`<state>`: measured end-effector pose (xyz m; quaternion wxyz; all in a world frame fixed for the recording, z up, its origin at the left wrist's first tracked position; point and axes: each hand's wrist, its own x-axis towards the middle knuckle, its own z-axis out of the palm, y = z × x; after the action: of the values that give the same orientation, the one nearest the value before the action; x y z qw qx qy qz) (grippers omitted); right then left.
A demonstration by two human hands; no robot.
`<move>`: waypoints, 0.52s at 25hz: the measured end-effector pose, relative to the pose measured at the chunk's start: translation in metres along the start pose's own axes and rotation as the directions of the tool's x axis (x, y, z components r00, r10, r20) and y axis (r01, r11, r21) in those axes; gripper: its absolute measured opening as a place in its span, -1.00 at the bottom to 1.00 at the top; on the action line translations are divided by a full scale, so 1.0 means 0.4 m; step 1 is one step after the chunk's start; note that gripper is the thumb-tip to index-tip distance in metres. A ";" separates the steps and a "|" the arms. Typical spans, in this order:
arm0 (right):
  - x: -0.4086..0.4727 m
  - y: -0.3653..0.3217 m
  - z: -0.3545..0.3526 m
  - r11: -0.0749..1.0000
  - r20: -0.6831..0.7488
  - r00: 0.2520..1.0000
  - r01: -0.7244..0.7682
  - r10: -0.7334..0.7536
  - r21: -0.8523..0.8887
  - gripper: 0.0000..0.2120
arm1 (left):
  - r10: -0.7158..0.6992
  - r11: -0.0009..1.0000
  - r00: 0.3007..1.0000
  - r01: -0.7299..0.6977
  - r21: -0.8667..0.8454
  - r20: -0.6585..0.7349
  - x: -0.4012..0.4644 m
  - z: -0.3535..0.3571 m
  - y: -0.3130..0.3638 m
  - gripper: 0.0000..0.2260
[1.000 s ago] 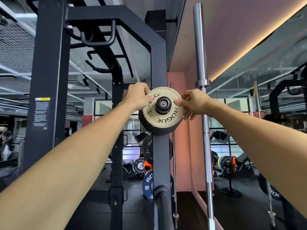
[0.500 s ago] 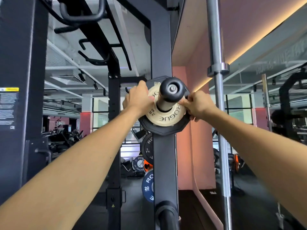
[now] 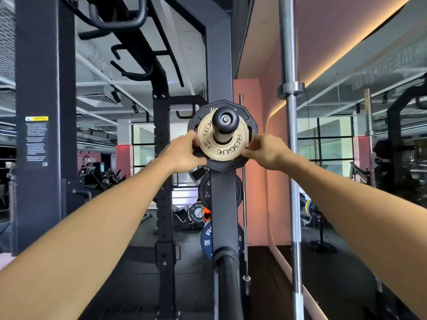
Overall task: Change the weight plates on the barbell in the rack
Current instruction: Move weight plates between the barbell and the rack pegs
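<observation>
On the black steel rack upright (image 3: 220,65), a storage peg with a rounded black end cap (image 3: 225,119) is mounted, and a larger black many-sided plate (image 3: 240,163) is seated behind a small tan round metal plate marked ROGUE (image 3: 225,150). At the tan plate's left rim it is pinched by the left hand (image 3: 183,153); its right rim is pinched by the right hand (image 3: 265,153). Beside the rack, a bare chrome barbell (image 3: 291,158) is stood upright.

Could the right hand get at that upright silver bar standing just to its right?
Probably yes. The right hand is busy at the edge of the small tan plate, but the upright silver bar stands just beside it with nothing in between. It would have to let go of the plate first.
</observation>
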<state>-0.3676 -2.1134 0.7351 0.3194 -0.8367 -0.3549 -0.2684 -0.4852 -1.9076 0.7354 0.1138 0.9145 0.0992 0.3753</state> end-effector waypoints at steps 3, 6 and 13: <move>-0.090 -0.001 0.014 1.000 0.109 0.994 0.030 -0.030 0.007 -0.59 | -0.034 0.998 0.998 0.031 0.057 0.053 -0.100 -0.005 -0.006 -0.55; -0.184 0.003 0.038 0.998 0.232 0.972 0.035 -0.047 0.052 -0.47 | -0.118 0.992 0.988 0.113 0.053 0.102 -0.222 -0.023 0.003 -0.49; -0.450 -0.041 0.155 0.993 0.502 0.859 0.053 -0.100 0.108 -0.40 | -0.307 0.949 0.921 0.279 0.145 0.240 -0.542 0.002 -0.021 -0.45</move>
<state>-0.4750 -2.1356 0.5788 0.2414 -0.8477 -0.4710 -0.0355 -0.6368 -1.9577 0.5886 0.1312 0.9354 0.2393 0.2249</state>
